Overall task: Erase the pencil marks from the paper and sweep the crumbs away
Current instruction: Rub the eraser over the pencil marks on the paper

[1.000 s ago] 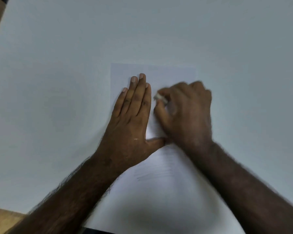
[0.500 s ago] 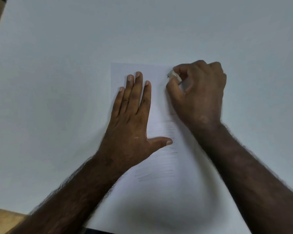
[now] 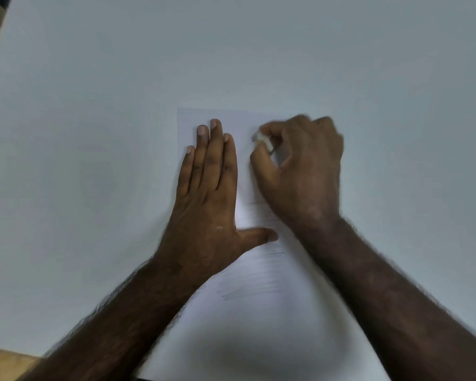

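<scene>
Near edge: brown wood strip point(image 3: 3, 361) shows bottom-left, beyond the white worktop point(image 3: 80, 133). Another brown patch at the top-left corner.

Paper point(image 3: 259, 331) lies flat on the worktop, running from the near edge to roughly mid-frame. Both forearms cross its lower half and cast a shadow there.

Pencil marks point(image 3: 248, 291): faint grey strokes between the two forearms, just nearer than the left thumb. A few fainter lines further up, between the two hands.

Left hand point(image 3: 206, 202): palm down on the paper's left side, fingers straight and together, thumb splayed right. Open grip, holds nothing, just pressing the sheet flat.

Right hand point(image 3: 300, 171): on the upper right of the sheet, slightly motion-blurred, covers that part of the paper. Grip closed, thumb and forefinger pinching a small white eraser point(image 3: 263, 140), which sits near the paper's far end. Contact with the paper not resolvable.

Crumbs: none resolvable at this sharpness.
</scene>
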### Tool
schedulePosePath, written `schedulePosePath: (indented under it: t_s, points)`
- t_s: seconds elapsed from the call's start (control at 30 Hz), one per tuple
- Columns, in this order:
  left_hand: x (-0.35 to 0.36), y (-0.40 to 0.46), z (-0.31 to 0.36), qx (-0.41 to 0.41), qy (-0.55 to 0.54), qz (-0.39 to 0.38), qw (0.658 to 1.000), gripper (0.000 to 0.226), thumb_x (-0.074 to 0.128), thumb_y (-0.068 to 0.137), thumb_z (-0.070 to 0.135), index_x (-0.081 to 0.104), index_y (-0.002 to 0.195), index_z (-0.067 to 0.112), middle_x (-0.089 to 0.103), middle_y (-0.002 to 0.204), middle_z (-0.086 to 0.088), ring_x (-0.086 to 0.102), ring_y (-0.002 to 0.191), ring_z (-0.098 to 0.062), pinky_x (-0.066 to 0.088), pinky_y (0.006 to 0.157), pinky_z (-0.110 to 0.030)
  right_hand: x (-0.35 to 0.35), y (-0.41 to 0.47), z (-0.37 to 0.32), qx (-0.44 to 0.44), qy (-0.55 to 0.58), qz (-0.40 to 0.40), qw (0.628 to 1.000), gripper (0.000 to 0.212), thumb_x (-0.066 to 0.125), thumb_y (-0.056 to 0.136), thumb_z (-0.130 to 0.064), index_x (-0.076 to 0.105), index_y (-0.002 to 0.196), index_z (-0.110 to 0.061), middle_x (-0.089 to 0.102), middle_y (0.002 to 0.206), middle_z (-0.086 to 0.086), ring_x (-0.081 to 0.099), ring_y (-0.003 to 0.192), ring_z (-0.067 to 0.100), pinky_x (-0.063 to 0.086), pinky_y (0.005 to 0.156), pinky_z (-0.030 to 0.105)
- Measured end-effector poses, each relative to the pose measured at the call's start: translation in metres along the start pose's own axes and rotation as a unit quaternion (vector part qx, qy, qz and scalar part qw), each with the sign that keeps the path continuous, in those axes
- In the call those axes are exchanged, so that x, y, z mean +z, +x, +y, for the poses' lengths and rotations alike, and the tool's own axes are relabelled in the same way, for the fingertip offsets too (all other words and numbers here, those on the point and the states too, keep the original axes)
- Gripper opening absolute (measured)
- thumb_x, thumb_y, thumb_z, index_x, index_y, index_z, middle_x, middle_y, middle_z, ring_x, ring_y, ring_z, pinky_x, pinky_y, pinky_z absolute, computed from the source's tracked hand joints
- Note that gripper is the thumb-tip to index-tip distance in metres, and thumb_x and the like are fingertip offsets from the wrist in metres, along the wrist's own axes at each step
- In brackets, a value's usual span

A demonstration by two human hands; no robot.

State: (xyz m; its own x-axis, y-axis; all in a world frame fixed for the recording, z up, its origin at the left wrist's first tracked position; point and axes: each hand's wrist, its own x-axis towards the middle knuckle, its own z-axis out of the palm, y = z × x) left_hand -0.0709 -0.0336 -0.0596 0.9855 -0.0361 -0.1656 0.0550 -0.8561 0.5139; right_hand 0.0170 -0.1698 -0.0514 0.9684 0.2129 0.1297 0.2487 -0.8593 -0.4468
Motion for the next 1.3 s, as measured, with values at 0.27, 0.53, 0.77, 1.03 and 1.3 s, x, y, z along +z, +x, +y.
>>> schedulePosePath:
  t_s: [0.27, 0.53, 0.77, 1.03, 1.3]
  points:
    - [0.000, -0.001, -0.001, 0.000, 0.012, -0.019, 1.000, 0.142, 0.055, 0.077, 0.093, -0.004, 0.167, 0.001, -0.017, 0.176, -0.017, -0.019, 0.163, -0.031, -0.005, 0.134, -0.049, 0.006, 0.022, 0.007, -0.002, -0.017, -0.004, 1.000, 0.018, 0.064, 0.094, -0.034, 0.080, 0.098, -0.029, 0.075, 0.097, -0.011, 0.063, 0.095, 0.023, 0.037, 0.083, 0.036]
    - [0.000, -0.003, 0.000, 0.000, -0.010, -0.010, 1.000, 0.144, 0.066, 0.076, 0.087, -0.002, 0.167, -0.001, -0.015, 0.176, -0.018, -0.017, 0.164, -0.032, -0.003, 0.134, -0.051, -0.031, -0.024, 0.016, 0.063, 0.061, -0.012, 0.996, 0.008, 0.074, 0.096, -0.030, 0.078, 0.103, -0.028, 0.070, 0.093, -0.016, 0.053, 0.093, 0.007, 0.042, 0.088, 0.028]
    - [-0.013, -0.017, -0.013, 0.031, -0.001, -0.004, 1.000, 0.112, 0.054, 0.095, 0.075, 0.016, 0.166, -0.002, 0.002, 0.178, -0.017, -0.005, 0.166, -0.030, 0.000, 0.133, -0.055, -0.023, -0.034, 0.031, 0.052, 0.040, -0.012, 0.998, 0.007, 0.073, 0.098, -0.026, 0.079, 0.103, -0.024, 0.064, 0.092, -0.018, 0.049, 0.090, 0.007, 0.042, 0.088, 0.031]
    - [-0.038, -0.041, -0.046, 0.038, 0.070, -0.089, 0.993, 0.119, 0.046, 0.084, 0.084, 0.007, 0.170, 0.011, -0.009, 0.179, 0.000, -0.012, 0.165, -0.026, -0.001, 0.131, -0.063, -0.023, -0.032, 0.034, 0.049, 0.059, -0.001, 0.997, 0.008, 0.073, 0.100, -0.023, 0.079, 0.104, -0.021, 0.069, 0.095, -0.013, 0.047, 0.090, 0.001, 0.044, 0.088, 0.032]
    - [-0.032, -0.039, -0.046, 0.030, 0.058, -0.066, 0.996, 0.112, 0.051, 0.087, 0.077, 0.012, 0.170, 0.014, -0.002, 0.180, 0.002, -0.009, 0.166, -0.025, -0.001, 0.131, -0.061, -0.009, -0.081, -0.024, -0.120, 0.044, -0.137, 0.982, 0.017, 0.071, 0.093, -0.025, 0.080, 0.106, -0.019, 0.072, 0.097, -0.002, 0.059, 0.090, 0.025, 0.043, 0.081, 0.043]
